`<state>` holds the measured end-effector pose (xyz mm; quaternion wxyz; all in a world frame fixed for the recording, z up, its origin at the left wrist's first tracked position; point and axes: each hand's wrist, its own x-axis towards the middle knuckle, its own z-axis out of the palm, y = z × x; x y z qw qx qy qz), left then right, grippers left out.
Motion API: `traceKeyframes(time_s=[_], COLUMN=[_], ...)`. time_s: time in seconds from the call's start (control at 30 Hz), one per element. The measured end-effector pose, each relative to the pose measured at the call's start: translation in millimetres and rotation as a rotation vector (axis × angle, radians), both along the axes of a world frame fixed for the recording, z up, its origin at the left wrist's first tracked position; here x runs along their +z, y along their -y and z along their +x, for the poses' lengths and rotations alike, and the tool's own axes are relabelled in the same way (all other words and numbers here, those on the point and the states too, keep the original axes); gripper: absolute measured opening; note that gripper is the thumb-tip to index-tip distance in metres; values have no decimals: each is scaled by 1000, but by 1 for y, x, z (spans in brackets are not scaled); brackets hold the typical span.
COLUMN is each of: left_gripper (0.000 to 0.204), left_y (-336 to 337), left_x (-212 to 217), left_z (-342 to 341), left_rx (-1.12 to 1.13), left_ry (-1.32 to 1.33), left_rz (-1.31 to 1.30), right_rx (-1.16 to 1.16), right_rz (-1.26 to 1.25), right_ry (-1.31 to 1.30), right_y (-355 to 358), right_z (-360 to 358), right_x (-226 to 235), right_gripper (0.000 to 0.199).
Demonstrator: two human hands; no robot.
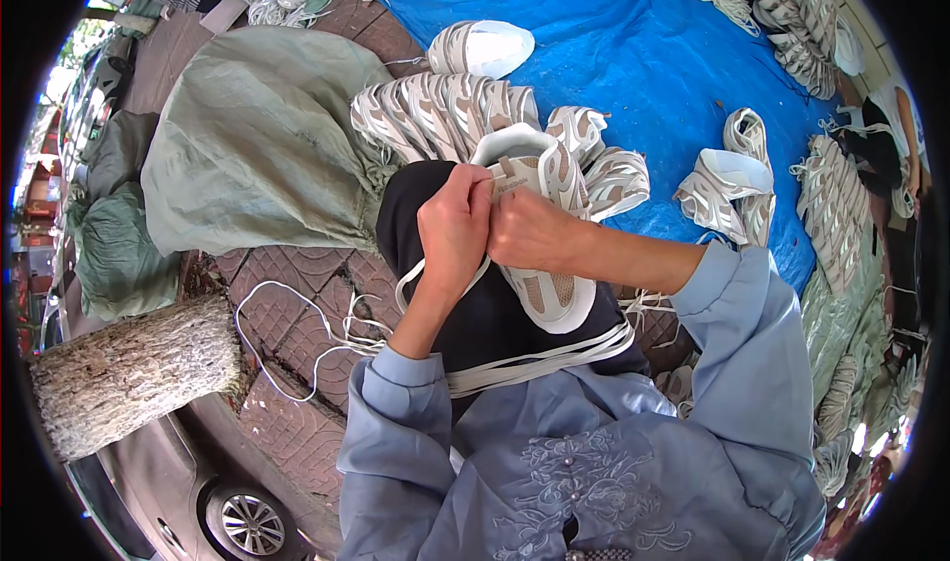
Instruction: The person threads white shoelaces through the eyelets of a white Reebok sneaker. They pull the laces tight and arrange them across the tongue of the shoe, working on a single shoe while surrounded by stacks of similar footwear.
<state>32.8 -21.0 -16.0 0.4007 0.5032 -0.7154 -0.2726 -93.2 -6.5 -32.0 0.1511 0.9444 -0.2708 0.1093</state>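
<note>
**Two closed hands meet over a shoe**

The shoe rests on the person's dark-clad lap, toe toward the body, opening away. The left hand and right hand meet over its upper, knuckles together, fingers curled tight; what they pinch is hidden, so I cannot tell whether either has hold of a lace. A white lace shows by the left wrist, and a bundle of laces lies across the lap.

Threading or drawing a lace looks like the step in hand. The next move probably calls for a fine pinch on the lace's end, with the shoe steadied, since the lap is soft support. Beyond, a row of shoes stands beside a grey-green sack.
</note>
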Motion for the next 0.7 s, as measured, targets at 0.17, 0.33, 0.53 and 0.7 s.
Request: traceKeyframes(time_s=[0.17, 0.33, 0.53, 0.7], left_gripper=[1, 1, 3, 4], left_y=[1, 12, 12, 10], left_x=[3, 2, 2, 4], left_z=[3, 5, 8, 4], left_rx=[-18, -74, -136, -152], left_ry=[-91, -35, 165, 168], left_rz=[71, 138, -6, 1], right_rx=[76, 117, 137, 3], right_rz=[12, -3, 34, -55], right_ry=[180, 276, 264, 290], right_y=[9, 2, -10, -10], right_z=[-5, -7, -7, -10], right_x=[5, 11, 9, -1], right_gripper=[8, 9, 9, 8])
